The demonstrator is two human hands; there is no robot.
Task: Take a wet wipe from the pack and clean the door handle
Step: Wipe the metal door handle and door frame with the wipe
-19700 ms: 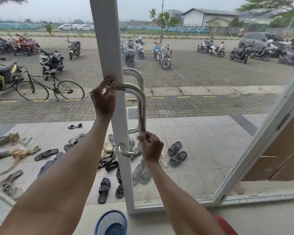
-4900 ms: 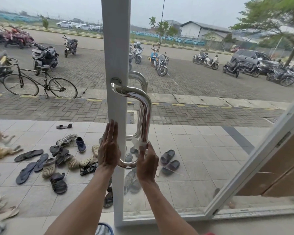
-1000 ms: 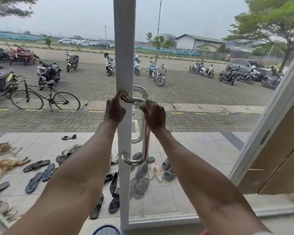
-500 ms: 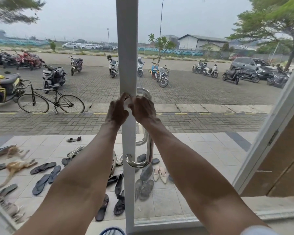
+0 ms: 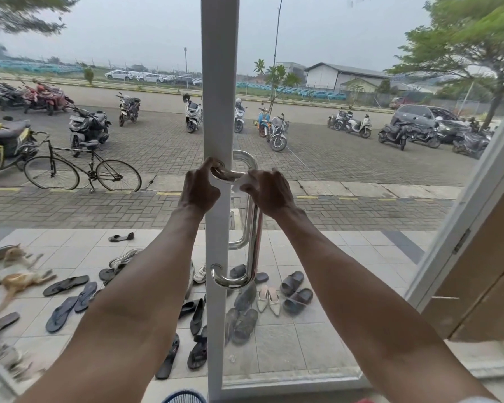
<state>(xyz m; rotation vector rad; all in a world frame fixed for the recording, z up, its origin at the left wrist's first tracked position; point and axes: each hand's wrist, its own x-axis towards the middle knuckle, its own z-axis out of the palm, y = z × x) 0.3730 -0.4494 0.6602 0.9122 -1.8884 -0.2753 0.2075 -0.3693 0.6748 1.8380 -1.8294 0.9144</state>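
The right hand (image 5: 269, 191) pinched the wet wipe (image 5: 243, 181) on the door handle's (image 5: 252, 228) top bend. The left hand (image 5: 200, 188) curled its fingers round the top end. The lower part likely needed wiping too.

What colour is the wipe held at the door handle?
White; the wipe shows best in the head view.

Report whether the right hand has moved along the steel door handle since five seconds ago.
Yes. The right hand, holding the white wet wipe, has gone up the curved steel door handle, from near its lower bend to its top bend.
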